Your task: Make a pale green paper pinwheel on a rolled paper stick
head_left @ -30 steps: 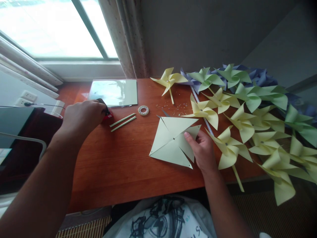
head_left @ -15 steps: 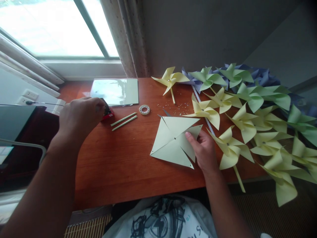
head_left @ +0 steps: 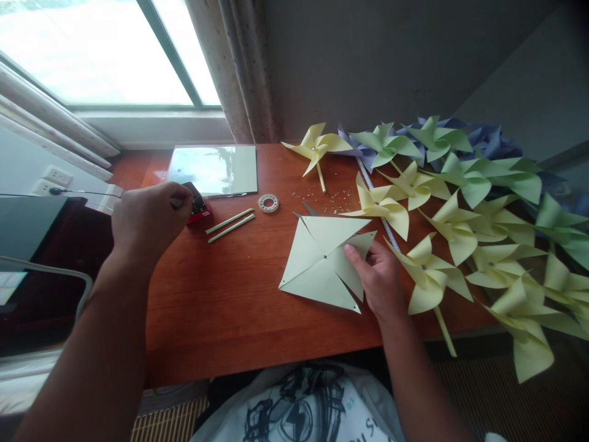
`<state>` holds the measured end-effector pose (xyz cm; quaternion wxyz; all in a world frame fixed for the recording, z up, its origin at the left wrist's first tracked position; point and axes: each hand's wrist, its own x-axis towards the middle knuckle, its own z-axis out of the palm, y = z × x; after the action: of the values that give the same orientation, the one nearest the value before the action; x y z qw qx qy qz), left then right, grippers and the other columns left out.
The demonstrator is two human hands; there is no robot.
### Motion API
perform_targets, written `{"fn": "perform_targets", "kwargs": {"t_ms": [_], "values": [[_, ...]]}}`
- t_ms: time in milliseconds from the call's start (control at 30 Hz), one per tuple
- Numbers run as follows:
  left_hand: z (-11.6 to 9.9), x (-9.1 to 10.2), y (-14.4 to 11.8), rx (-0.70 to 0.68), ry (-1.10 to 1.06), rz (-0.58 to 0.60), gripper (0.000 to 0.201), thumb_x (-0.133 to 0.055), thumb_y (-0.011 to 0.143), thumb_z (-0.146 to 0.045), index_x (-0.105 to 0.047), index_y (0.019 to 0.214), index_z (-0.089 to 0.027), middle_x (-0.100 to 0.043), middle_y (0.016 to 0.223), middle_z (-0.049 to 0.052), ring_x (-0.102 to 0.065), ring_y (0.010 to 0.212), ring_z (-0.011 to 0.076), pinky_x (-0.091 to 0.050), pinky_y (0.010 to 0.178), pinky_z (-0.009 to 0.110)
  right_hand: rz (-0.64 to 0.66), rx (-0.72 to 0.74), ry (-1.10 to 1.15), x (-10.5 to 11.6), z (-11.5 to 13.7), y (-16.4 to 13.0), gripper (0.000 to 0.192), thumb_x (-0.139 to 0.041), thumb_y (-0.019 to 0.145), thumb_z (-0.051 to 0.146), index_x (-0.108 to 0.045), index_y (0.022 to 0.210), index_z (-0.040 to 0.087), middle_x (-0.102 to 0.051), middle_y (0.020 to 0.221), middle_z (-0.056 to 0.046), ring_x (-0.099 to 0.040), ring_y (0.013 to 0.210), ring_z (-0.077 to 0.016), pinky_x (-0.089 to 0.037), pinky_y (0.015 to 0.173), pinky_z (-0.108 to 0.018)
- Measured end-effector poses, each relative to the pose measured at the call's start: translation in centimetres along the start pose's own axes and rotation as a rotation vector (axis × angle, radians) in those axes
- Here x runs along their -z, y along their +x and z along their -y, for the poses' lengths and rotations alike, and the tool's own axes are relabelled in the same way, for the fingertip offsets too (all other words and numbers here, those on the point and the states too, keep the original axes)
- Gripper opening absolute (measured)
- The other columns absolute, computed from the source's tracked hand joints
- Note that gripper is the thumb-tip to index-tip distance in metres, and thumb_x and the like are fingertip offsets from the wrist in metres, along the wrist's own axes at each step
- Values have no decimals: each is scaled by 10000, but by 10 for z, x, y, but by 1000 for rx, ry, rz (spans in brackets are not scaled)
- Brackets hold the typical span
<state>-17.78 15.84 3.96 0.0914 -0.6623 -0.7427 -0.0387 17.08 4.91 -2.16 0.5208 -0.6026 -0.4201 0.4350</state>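
At far left on the desk [head_left: 221,307], left hand [head_left: 147,218], fingers curled over one small red-and-black tool [head_left: 199,207]. Two pale green sticks [head_left: 230,224], one tape ring [head_left: 269,202]. Right hand [head_left: 380,279], fingers pinching one cut pale green paper square [head_left: 317,264]. Finished pinwheels [head_left: 442,233] piled right; count unclear. No legible writing.

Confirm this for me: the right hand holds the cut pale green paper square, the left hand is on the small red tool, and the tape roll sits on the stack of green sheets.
Not quite. In the head view the tape roll lies on the bare table, just right of the stack of green sheets, not on it. The right hand does hold the cut paper square, and the left hand is on the red tool.
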Motion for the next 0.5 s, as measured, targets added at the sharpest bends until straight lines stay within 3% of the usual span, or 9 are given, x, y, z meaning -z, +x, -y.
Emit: {"fn": "perform_targets", "kwargs": {"t_ms": [500], "values": [[-3,2,-1,62,-101,-39,367,-601,844,-466,-770,1057,-221,-764,894,59,-671,842,262,-461,787,348,-4,-5,-19,-1,0,0,234,-741,823,466,-715,889,242,-736,806,-17,-669,758,-239,-544,681,-337]]}}
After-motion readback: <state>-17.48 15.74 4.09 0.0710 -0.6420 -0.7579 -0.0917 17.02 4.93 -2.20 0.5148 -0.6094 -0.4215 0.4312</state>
